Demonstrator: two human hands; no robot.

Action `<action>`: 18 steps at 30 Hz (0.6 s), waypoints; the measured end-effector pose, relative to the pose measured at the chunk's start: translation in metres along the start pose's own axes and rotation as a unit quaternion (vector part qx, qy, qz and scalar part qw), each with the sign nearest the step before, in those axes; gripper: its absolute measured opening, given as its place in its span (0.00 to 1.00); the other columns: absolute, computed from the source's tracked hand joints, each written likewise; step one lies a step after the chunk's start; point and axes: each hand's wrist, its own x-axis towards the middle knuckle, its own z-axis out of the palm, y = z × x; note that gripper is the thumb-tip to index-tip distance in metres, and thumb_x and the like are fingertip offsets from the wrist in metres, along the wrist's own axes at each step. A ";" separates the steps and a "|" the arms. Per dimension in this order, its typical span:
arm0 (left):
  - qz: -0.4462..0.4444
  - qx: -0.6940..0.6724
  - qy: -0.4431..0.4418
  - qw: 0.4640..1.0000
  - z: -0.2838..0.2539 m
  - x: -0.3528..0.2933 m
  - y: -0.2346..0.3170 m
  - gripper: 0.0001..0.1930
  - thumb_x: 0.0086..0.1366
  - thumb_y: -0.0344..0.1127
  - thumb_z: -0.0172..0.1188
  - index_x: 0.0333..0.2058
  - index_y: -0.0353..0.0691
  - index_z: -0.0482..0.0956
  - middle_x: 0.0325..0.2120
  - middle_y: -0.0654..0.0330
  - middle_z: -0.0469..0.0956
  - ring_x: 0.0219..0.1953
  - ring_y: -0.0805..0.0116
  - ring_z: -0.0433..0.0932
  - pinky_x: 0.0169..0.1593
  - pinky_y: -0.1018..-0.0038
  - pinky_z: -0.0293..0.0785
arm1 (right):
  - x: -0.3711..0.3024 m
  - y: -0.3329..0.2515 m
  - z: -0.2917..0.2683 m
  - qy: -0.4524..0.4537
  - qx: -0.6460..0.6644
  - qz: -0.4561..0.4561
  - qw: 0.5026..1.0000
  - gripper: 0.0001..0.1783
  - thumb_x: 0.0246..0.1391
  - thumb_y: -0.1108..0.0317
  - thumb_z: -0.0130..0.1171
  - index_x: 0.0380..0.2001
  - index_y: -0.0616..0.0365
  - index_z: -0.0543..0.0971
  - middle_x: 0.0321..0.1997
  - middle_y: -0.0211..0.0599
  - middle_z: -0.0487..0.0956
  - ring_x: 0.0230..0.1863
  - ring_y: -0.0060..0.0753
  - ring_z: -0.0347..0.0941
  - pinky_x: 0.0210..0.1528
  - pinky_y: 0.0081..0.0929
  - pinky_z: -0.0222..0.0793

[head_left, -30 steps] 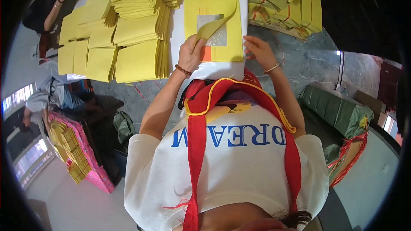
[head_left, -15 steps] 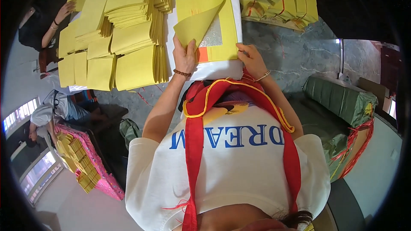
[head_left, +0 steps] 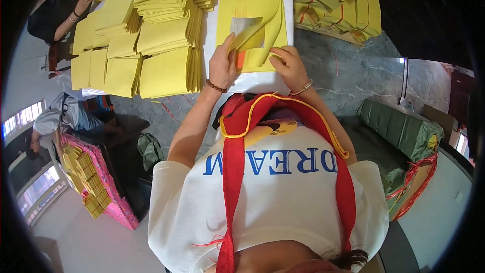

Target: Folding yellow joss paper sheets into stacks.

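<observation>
A yellow paper sheet (head_left: 232, 7) with a silver foil patch and an orange block lies before me at the near end of the white table. Its right side is curled over toward the left, partly covering the foil. More yellow paper shows beneath it. At the sheet's left side, my left hand (head_left: 222, 65) is closed on the curled part between thumb and fingers. My right hand (head_left: 290, 68) pinches the curl near the lower right corner, its fingers bent and thumb pressed in. To the left stand several thick stacks of folded yellow paper (head_left: 164, 73).
Bundles of yellow paper tied with red strips (head_left: 333, 10) sit right of the table (head_left: 275, 81). Green wrapped bales (head_left: 399, 121) stand at the right. A co-worker's hand (head_left: 83, 1) holds yellow paper at the upper left; another person works by a pink-covered table (head_left: 124, 207).
The lifted flap on the left has come down, and the right side now curls over leftward. My right hand has moved in from the table edge onto the paper.
</observation>
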 end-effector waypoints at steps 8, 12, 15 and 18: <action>-0.128 -0.069 0.002 0.989 0.006 -0.005 0.000 0.22 0.59 0.28 0.47 0.53 0.36 0.57 0.38 0.42 0.72 0.39 0.46 0.73 0.40 0.63 0.70 | 0.021 0.001 0.016 -0.014 0.286 0.097 0.953 0.18 0.50 0.68 0.53 0.43 0.63 0.64 0.34 0.38 0.72 0.30 0.22 0.67 0.33 0.20 0.64; -0.084 -0.031 0.081 0.993 0.004 -0.002 -0.004 0.32 0.56 0.28 0.51 0.57 0.39 0.46 0.47 0.39 0.64 0.47 0.45 0.66 0.48 0.63 0.65 | 0.024 -0.011 0.012 0.045 0.392 0.115 0.912 0.24 0.49 0.71 0.53 0.49 0.60 0.58 0.29 0.34 0.72 0.27 0.19 0.66 0.29 0.18 0.63; -0.054 -0.013 0.129 0.990 0.006 -0.002 -0.010 0.33 0.54 0.26 0.53 0.57 0.41 0.50 0.53 0.38 0.54 0.55 0.43 0.57 0.55 0.65 0.58 | 0.027 -0.011 0.004 0.028 0.350 0.097 0.931 0.27 0.49 0.74 0.52 0.52 0.55 0.55 0.26 0.30 0.73 0.22 0.14 0.64 0.21 0.11 0.54; -0.008 0.049 0.039 0.998 -0.001 0.002 -0.010 0.27 0.53 0.26 0.54 0.54 0.42 0.60 0.52 0.40 0.56 0.54 0.47 0.59 0.55 0.66 0.58 | 0.029 -0.008 0.000 0.019 0.296 0.116 0.948 0.27 0.47 0.75 0.51 0.51 0.58 0.55 0.21 0.29 0.68 0.21 0.16 0.63 0.21 0.15 0.59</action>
